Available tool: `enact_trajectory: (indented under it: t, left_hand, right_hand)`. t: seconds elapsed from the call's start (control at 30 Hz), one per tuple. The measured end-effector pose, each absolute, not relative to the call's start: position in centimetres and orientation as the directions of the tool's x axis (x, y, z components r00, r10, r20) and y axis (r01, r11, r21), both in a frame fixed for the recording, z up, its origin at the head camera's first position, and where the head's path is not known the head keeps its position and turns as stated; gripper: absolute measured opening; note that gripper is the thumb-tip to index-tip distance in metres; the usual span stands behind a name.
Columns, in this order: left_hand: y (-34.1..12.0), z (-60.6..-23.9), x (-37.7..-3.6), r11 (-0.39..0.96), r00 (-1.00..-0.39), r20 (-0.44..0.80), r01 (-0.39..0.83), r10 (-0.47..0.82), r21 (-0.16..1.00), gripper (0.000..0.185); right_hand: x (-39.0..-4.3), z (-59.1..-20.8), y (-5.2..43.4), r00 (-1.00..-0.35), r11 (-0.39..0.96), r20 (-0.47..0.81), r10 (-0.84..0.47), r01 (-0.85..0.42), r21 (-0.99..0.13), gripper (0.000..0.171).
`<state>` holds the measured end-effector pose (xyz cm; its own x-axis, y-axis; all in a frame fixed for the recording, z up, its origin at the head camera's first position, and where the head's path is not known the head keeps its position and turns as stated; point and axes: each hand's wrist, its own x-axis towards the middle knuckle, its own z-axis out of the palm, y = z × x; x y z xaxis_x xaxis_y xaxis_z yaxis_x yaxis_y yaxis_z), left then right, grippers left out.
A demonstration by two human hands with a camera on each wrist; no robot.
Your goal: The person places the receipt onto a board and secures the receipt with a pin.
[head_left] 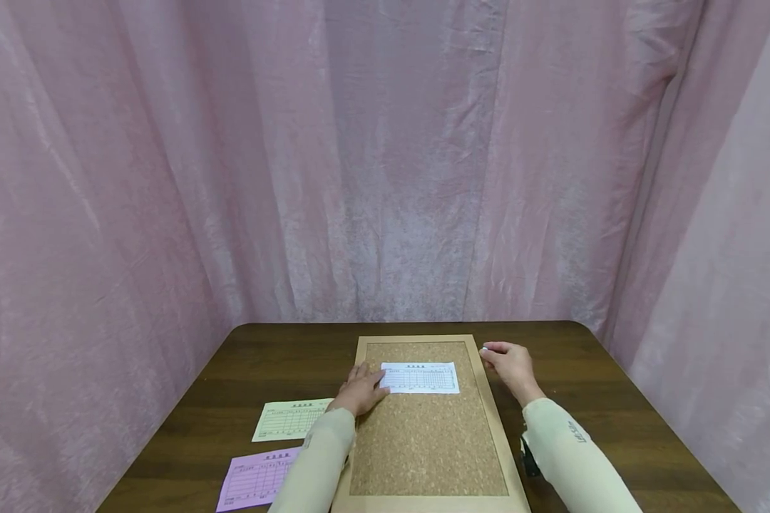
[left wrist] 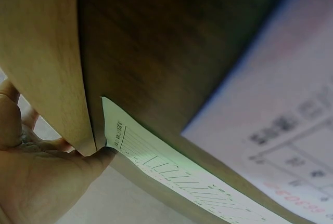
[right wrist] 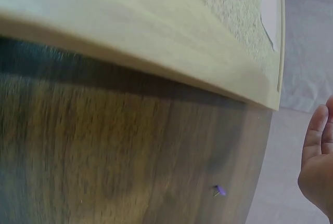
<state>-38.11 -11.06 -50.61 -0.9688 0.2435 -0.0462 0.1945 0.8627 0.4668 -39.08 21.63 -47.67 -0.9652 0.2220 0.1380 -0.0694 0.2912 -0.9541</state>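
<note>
A cork board with a pale wooden frame lies on the table. On its upper part sits a white printed slip. My left hand rests at the board's left side, its fingers extended and touching the slip's left end. Just past the board's upper right frame, my right hand pinches a small white push pin between thumb and fingertips. In the right wrist view the right hand shows only at the edge, and the pin is out of sight.
Left of the board lie a green printed slip and a purple one, partly covered by the left sleeve. A purple push pin lies on the dark wooden table right of the board. Pink curtains hang behind.
</note>
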Motion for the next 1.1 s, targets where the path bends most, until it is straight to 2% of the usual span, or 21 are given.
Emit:
enact_trajectory:
  t: [0.6,1.1]
  left_hand:
    - [-11.1,-50.3,-38.2,0.867,-0.967,-0.044,0.203,0.249,0.456,0.053]
    - [-11.2,-51.0,-38.5,0.868,-0.966,-0.049,0.207,0.256,0.452,0.053]
  right_hand:
    - [-39.8,-47.7,19.0,-0.974,0.262,0.144,0.173,-0.095,-0.96,0.026]
    - [-39.6,-47.5,16.9,-0.983,0.282,0.095,0.159,-0.047,-0.958,0.02]
